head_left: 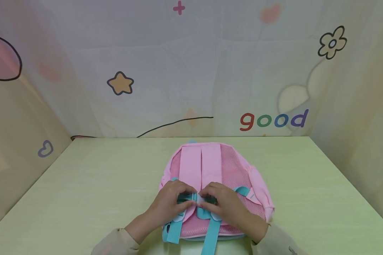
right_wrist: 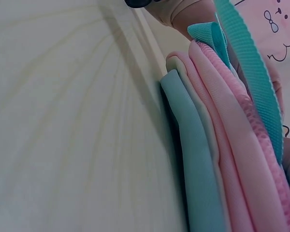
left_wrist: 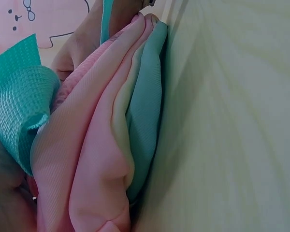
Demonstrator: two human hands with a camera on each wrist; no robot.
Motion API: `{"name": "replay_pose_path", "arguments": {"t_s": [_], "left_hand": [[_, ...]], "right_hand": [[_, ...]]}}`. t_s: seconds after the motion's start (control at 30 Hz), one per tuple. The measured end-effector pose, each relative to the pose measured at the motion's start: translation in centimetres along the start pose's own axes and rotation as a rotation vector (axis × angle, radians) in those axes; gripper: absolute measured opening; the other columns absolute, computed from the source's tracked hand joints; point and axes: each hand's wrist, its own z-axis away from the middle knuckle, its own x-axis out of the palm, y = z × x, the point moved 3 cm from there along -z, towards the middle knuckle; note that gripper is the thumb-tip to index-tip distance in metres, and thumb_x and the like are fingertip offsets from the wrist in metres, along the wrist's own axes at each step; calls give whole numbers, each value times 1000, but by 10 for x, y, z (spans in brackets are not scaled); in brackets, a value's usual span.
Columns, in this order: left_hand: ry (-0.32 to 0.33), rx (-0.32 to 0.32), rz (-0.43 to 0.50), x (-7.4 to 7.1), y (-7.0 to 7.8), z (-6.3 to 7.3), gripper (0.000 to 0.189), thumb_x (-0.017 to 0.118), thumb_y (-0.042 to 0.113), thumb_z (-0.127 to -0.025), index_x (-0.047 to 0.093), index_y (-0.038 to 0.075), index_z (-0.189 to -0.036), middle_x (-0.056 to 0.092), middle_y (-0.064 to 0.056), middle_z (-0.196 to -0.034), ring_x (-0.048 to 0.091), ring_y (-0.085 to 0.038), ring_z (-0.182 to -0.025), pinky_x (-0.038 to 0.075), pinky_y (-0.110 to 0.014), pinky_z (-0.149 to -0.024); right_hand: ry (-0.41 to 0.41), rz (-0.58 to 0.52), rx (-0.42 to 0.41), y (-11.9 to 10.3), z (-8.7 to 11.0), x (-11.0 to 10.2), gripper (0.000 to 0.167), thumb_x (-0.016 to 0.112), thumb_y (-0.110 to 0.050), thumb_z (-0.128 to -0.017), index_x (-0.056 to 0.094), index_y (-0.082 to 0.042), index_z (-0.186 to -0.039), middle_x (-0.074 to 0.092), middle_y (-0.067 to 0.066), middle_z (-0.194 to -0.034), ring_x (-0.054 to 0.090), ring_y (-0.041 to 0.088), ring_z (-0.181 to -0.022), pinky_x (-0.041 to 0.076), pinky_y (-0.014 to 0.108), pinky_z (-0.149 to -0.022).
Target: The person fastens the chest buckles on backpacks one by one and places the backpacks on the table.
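Observation:
A pink backpack (head_left: 236,166) lies on the table with its mesh back panel and shoulder straps facing up. Over the middle of the straps, my left hand (head_left: 170,202) pinches the teal half of a strap buckle (head_left: 194,197) between thumb and fingers. My right hand (head_left: 226,203) pinches the buckle's white half (head_left: 200,199) from the other side. The two halves meet or nearly meet; I cannot tell whether they are fastened. Teal webbing (head_left: 211,235) hangs toward the front edge. In the left wrist view, a teal webbing loop (left_wrist: 24,106) stands beside the pack.
The pale green table (head_left: 99,184) extends on both sides of the pack. Behind it hangs a printed cloth backdrop (head_left: 166,78) with a star and the word "good". Cloth also hangs along the left and right sides.

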Motion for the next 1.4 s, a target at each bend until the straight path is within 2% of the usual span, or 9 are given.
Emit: {"name": "replay_pose_path", "arguments": {"t_s": [0.33,0.57,0.97,1.13,1.3,1.4], "left_hand": [[9,30,25,4,-5,0,21,75,13,-82,70,11,-103,71,2,-98,62,-12,-93,48,-30,-87],[-1,26,23,5,-5,1,21,74,14,-84,70,10,-104,71,1,-100,61,-14,-94,49,-29,-86],[8,51,-20,2,-2,0,22,73,15,-84,69,10,-105,71,1,-99,62,-14,-94,50,-29,-86],[8,81,-75,0,2,-1,23,73,17,-84,69,10,-105,71,0,-99,61,-13,-93,51,-27,-85],[9,135,-177,-3,6,-1,23,73,20,-85,68,10,-105,70,1,-98,60,-13,-91,50,-26,-83],[34,172,-239,-5,9,-1,23,73,22,-84,68,12,-103,69,3,-96,60,-12,-90,49,-26,-83]], "right_hand": [[-19,-22,6,1,0,0,16,70,-21,-88,68,-10,-100,65,-3,-92,59,7,-84,53,24,-76],[-46,-25,29,1,0,0,18,69,-23,-88,69,-10,-101,65,-4,-93,60,6,-84,54,24,-77],[-60,5,-13,-1,-3,-4,17,69,-23,-89,68,-10,-100,66,-3,-93,62,8,-84,54,26,-78],[-71,39,-12,-2,-5,-6,16,70,-22,-88,68,-10,-99,66,-3,-92,62,8,-84,54,27,-79],[-107,66,-13,-3,-7,-8,15,70,-23,-88,68,-11,-97,65,-3,-92,61,7,-84,54,26,-79],[-124,95,-25,-5,-9,-10,16,69,-24,-88,68,-12,-98,65,-3,-93,61,7,-84,54,26,-79]]}}
